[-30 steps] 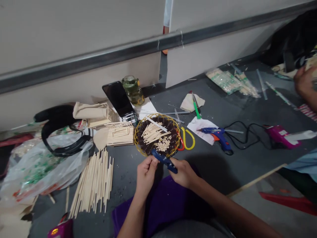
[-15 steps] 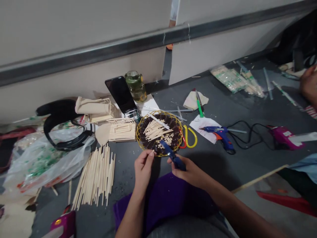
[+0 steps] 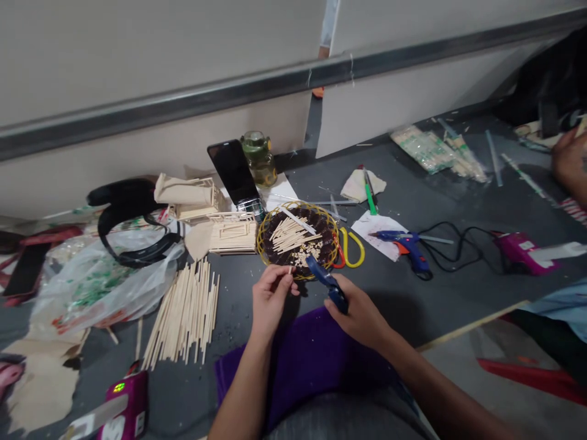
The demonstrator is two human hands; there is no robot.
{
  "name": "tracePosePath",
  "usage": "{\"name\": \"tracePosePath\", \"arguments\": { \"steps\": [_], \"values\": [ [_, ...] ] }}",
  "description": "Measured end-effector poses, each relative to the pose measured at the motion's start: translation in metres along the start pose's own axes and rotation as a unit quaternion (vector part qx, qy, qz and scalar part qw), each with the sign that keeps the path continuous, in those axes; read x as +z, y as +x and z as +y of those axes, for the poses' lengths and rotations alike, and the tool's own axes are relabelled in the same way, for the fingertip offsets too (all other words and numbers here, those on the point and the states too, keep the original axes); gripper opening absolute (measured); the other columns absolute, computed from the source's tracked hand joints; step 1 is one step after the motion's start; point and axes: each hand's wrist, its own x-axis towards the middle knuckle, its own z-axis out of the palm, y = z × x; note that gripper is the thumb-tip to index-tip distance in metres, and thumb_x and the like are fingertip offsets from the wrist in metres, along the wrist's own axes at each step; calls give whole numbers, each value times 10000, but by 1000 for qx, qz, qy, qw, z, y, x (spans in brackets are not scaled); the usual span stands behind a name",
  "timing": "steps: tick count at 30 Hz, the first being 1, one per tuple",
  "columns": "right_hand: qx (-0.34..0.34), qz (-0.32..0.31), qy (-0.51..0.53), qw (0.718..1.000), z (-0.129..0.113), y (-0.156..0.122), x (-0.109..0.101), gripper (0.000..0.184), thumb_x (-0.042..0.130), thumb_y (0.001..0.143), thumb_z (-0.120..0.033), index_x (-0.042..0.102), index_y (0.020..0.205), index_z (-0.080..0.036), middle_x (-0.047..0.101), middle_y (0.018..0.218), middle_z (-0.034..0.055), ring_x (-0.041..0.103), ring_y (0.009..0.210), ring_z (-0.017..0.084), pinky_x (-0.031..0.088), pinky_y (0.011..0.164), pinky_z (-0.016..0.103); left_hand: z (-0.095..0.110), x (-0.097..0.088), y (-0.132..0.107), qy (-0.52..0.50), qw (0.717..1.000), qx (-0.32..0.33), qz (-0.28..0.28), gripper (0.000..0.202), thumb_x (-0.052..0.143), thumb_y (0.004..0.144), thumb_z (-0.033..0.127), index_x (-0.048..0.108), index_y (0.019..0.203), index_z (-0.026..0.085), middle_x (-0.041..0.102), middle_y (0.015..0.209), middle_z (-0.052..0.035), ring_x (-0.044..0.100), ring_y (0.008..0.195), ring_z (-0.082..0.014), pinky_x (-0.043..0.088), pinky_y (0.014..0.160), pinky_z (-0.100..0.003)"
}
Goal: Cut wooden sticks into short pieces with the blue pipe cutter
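My left hand (image 3: pixel 274 299) pinches a short piece of wooden stick (image 3: pixel 290 269) between thumb and fingertips at the near rim of a woven basket (image 3: pixel 261 244). Most of that piece is hidden by the fingers. In my right hand (image 3: pixel 360 310) is a blue hand cutter (image 3: pixel 331 286), its head tilted up toward the basket and apart from the left hand. Inside the basket lie cut sticks (image 3: pixel 291 234), a heap of tiny stick bits (image 3: pixel 307 252) and a white strip (image 3: pixel 298 220). Purple cloth (image 3: pixel 312 366) covers my lap below both hands.
Long sticks (image 3: pixel 186 315) lie spread at left, near a plastic bag (image 3: pixel 110 287) and black headband (image 3: pixel 137 238). A phone (image 3: pixel 233 171) leans before a green jar (image 3: pixel 257 159). Yellow-handled scissors (image 3: pixel 355 250) and a blue glue gun (image 3: pixel 403 241) lie right. A co-worker's hand (image 3: pixel 568 159) shows far right.
The view has shifted slightly. My left hand has turned, its fingers more spread around the stick piece, and the cutter in my right hand has moved a little right, away from it.
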Motion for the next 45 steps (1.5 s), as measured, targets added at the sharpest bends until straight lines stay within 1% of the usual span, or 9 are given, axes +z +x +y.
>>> {"name": "tracePosePath", "arguments": {
  "steps": [4,10,15,19,24,31,39,41,45],
  "values": [
    [-51,41,-123,990,4,-1,5,394,512,769,-169,513,1163,-153,644,1077,134,603,1000,288,481,878,427,0,-1,-1,-19,999,-16,-21,178,732,781,332,727,838,164,587,768,4,608,546,-86,531,534,-229],
    [-57,56,-214,974,-3,0,7,445,536,727,-149,529,1171,-121,649,1049,155,604,965,300,476,857,437,5,0,-2,11,997,25,-75,140,697,820,295,730,775,167,580,724,1,592,538,-88,516,539,-228],
    [-48,40,-215,975,-3,1,8,447,559,744,-162,526,1187,-117,642,1061,153,600,984,297,469,872,432,10,2,-2,75,989,66,-109,212,652,854,283,720,691,167,597,704,-23,595,620,-116,517,582,-229],
    [-50,35,-211,976,-1,0,9,470,575,739,-165,513,1202,-116,636,1068,150,598,983,300,475,868,436,12,3,-3,106,984,87,-110,214,642,859,271,713,683,171,595,684,-22,583,635,-121,505,586,-223],
    [-56,39,-206,976,2,-2,11,493,566,728,-144,493,1215,-117,632,1061,150,600,975,299,484,855,434,11,4,-3,114,984,87,-106,199,645,852,265,715,687,177,581,686,-16,570,614,-115,493,570,-221],
    [-64,41,-197,977,4,-5,15,520,549,731,-132,453,1241,-148,621,1070,143,598,988,293,481,858,428,9,0,-5,116,985,47,-116,225,643,853,285,714,666,182,556,695,-16,538,567,-108,453,498,-214],
    [-72,34,-178,981,4,-8,14,451,533,774,-144,465,1219,-129,622,1085,165,597,1013,296,476,884,434,11,0,-6,154,978,79,-119,250,637,843,227,680,603,175,537,647,-16,516,579,-109,416,485,-196],
    [-85,39,-169,981,7,-11,16,389,528,794,-153,475,1179,-142,636,1037,151,617,957,273,491,839,392,12,0,-6,154,977,82,-123,253,639,838,220,671,591,173,531,633,-12,508,566,-104,404,471,-189],
    [-86,36,-147,985,14,-16,22,218,515,803,-149,500,1018,-181,625,789,59,618,697,204,471,641,283,14,0,-6,138,979,64,-133,244,645,832,237,675,598,172,528,628,-9,493,515,-92,385,420,-179]
  ]
}}
